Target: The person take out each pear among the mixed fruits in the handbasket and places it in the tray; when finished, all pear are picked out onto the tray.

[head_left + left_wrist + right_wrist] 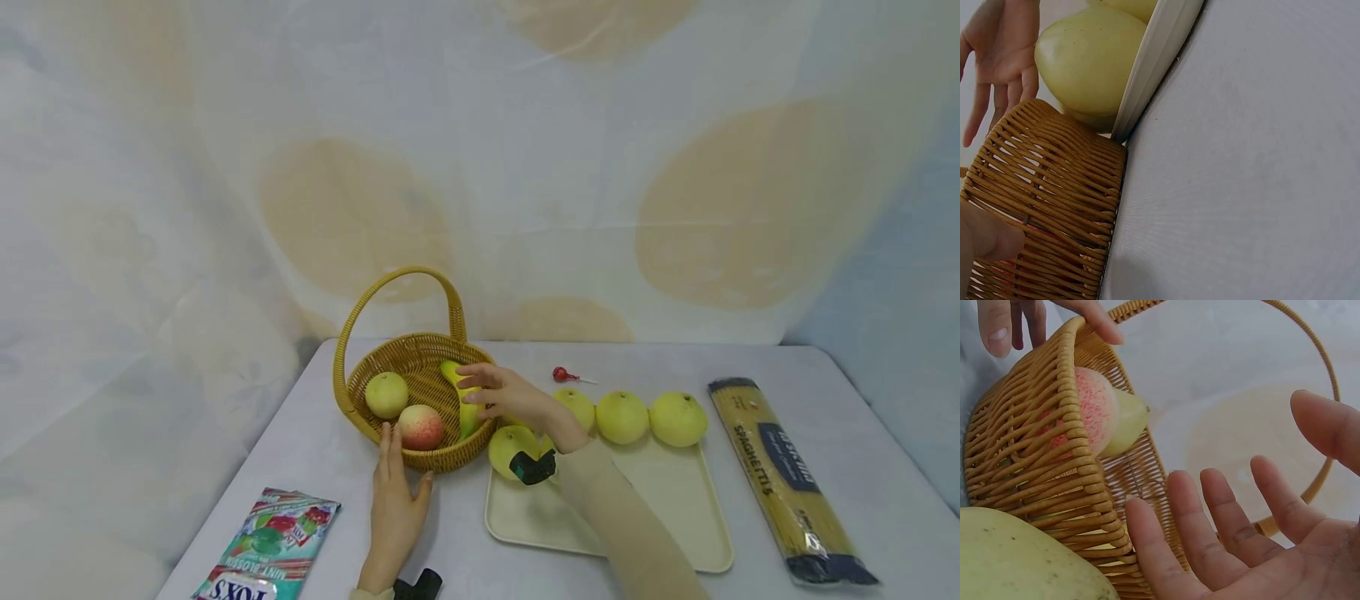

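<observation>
A woven basket (pixel 427 461) with a tall handle stands at the back left of the table. In it lie a peach (pixel 422 427), a yellow-green round fruit (pixel 386 395) and a banana (pixel 467 423). My left hand (pixel 397 508) is at the basket's front, fingers extended up to the rim; in the left wrist view its thumb (pixel 997 242) lies against the wicker. Over the basket's right side is my right hand (pixel 517 397), partly hiding the banana. The right wrist view shows its fingers (pixel 1185 528) spread, with nothing held.
Right of the basket, a cream tray (pixel 667 508) bears several yellow-green round fruits (pixel 622 417). Behind them lies a red lollipop (pixel 561 374). A spaghetti packet (pixel 787 479) lies at the right, and a Fox's candy bag (pixel 273 542) at the front left.
</observation>
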The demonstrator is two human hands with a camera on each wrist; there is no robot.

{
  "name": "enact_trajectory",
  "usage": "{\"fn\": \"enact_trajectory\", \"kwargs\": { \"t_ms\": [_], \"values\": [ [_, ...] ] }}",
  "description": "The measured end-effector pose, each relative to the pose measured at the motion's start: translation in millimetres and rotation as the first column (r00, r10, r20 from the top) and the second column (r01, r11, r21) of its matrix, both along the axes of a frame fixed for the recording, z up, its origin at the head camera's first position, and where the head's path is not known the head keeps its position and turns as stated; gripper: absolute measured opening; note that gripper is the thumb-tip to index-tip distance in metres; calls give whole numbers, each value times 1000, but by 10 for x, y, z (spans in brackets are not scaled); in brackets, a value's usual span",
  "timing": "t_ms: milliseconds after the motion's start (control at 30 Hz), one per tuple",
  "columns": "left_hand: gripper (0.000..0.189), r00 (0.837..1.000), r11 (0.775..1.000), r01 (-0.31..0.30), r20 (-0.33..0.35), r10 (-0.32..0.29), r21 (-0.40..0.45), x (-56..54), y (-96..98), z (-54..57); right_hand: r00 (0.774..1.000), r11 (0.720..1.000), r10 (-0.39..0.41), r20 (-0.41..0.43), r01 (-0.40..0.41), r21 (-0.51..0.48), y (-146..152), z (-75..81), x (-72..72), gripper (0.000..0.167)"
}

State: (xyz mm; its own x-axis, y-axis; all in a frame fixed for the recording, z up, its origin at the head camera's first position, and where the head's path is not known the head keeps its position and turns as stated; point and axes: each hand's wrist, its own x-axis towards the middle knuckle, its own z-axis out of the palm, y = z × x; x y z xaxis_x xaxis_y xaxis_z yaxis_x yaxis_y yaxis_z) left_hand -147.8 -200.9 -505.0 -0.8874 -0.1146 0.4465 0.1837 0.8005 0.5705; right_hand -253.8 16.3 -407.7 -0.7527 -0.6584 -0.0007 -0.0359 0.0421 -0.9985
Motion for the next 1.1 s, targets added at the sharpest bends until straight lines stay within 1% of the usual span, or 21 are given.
{"fn": "enact_trajectory", "kwargs": {
  "t_ms": [133, 233, 333, 400, 433, 567, 633, 700, 867, 1000, 1100],
  "values": [
    [91, 1000, 1000, 2, 29, -2, 4, -3, -20, 19, 999, 1000, -8, 44, 8, 3, -71, 0, -69, 53],
    [90, 999, 1000, 4, 48, -4, 12, -8, -26, 40, 996, 1000, -13, 86, 14, -12, -109, -29, -137, 53],
    [90, 999, 1000, 1, 48, -1, 10, -10, -29, 48, 988, 999, -15, 151, 21, -38, -151, -42, -200, 52],
    [89, 999, 1000, -3, 47, 3, 8, -6, -30, 53, 985, 999, -11, 170, 18, -37, -188, -37, -239, 52],
    [89, 999, 1000, -5, 45, 4, 12, -5, -29, 55, 984, 999, -7, 176, 13, -35, -208, -31, -258, 52],
    [90, 998, 1000, 2, 57, -3, 25, -12, -24, 35, 988, 1000, 7, 155, -6, -6, -276, -31, -326, 54],
    [90, 998, 999, 10, 58, -12, 34, -19, -20, 17, 986, 1000, 8, 168, -7, -9, -303, -43, -354, 53],
    [91, 999, 1000, 12, 49, -13, 28, -23, -15, 0, 983, 1000, 10, 185, -8, -14, -326, -58, -375, 53],
    [92, 1000, 1000, 5, -6, -5, 14, -16, -7, -18, 978, 1000, 7, 209, -5, -14, -382, -106, -435, 54],
    [92, 1000, 1000, 11, 4, -11, 14, -3, -4, -14, 976, 1000, -4, 216, 1, 12, -416, -131, -480, 57],
    [92, 1000, 1000, 10, 25, -11, 15, 7, -14, -3, 975, 999, -9, 220, 1, 39, -452, -137, -514, 58]
  ]
}}
